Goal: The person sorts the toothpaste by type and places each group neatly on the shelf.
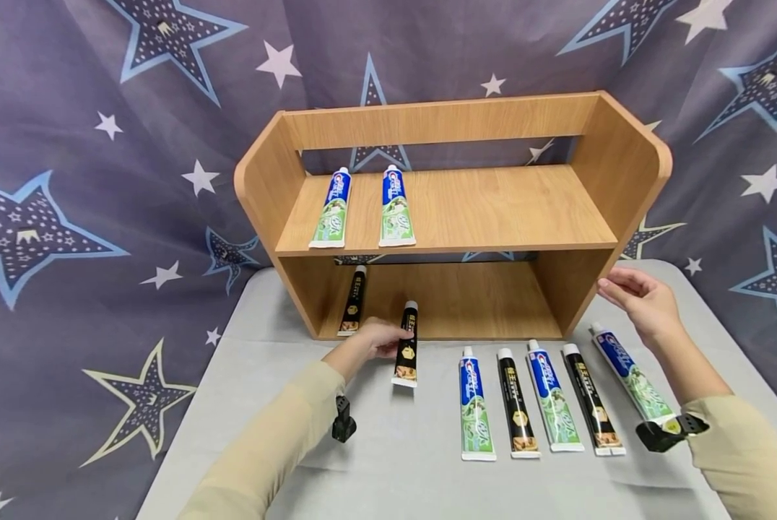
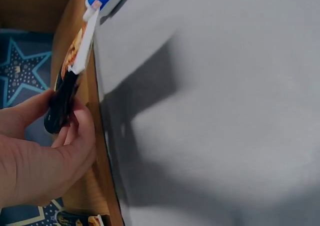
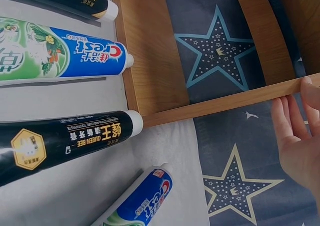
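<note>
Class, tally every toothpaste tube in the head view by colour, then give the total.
Long blue-and-green toothpaste tubes with white caps: 5
Slim black toothpaste tubes with gold lettering: 4
Total: 9

head: bright, even | left wrist: dimmer, soft-edged shadows (image 2: 147, 83) across tabletop (image 2: 245, 80) | right wrist: lettering (image 3: 114, 132) crisp

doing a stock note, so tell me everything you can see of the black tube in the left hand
The black tube looks like smooth plastic, with its pale cap on, gold lettering, a gold hexagon, an orange-brown picture and a flat white end. The left hand pinches it between thumb and fingers, above the table, cap end toward the lower shelf.
</note>
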`<action>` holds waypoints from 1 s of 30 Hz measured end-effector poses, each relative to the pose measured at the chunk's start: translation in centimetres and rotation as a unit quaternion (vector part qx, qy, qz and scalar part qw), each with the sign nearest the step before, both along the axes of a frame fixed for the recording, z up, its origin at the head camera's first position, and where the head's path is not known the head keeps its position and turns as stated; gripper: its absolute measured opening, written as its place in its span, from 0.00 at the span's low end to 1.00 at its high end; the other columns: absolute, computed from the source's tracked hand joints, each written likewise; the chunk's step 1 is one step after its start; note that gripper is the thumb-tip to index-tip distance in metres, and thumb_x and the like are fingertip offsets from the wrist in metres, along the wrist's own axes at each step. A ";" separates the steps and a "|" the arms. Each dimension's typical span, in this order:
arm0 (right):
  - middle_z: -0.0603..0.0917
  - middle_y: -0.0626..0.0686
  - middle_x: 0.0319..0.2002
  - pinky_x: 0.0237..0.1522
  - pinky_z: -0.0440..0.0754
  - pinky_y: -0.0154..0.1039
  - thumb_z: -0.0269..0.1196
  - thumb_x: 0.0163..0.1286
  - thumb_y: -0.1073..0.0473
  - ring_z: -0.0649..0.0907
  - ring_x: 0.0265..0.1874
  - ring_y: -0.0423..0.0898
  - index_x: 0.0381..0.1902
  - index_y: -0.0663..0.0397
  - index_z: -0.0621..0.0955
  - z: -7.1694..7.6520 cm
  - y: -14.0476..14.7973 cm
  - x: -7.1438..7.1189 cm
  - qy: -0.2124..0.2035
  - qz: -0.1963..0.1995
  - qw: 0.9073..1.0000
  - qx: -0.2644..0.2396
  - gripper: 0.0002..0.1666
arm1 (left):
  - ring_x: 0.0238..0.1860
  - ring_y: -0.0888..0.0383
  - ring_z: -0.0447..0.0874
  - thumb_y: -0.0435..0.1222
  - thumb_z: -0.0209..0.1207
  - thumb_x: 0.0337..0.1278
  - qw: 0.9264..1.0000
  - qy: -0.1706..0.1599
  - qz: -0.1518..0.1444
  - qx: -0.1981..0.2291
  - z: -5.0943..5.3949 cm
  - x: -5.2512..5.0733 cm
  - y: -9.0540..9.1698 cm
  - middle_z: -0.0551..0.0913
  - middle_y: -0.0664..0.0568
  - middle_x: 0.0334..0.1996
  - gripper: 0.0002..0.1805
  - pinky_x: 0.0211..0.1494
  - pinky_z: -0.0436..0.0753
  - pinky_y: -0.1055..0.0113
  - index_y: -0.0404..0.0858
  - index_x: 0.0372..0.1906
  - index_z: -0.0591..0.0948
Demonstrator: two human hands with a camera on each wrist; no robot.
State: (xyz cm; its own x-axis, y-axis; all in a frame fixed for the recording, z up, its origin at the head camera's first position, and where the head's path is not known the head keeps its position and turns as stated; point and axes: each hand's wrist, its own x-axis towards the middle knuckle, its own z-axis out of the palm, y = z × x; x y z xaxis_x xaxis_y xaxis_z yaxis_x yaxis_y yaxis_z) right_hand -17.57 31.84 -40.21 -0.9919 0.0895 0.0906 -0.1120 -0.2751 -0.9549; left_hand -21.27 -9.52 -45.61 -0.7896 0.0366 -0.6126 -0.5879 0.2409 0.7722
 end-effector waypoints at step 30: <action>0.88 0.47 0.29 0.38 0.87 0.29 0.59 0.61 0.79 0.88 0.30 0.38 0.36 0.53 0.85 -0.5 0.2 -0.4 0.019 0.012 0.999 -0.034 0.17 | 0.55 0.53 0.80 0.56 0.69 0.44 0.919 0.264 0.046 -0.289 -18.0 -17.0 -3.4 0.84 0.56 0.54 0.25 0.51 0.82 0.66 0.51 0.48 0.85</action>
State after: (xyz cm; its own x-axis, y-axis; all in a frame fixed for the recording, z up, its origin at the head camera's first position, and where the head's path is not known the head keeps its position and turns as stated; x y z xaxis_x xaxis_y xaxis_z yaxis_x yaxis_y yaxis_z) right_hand -17.92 32.07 -40.66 -0.9897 0.0721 0.1237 -0.1410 -0.3428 -0.9288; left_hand -38.23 -12.87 -63.58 -0.9659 -0.2558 -0.0399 -0.2066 0.6685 0.7144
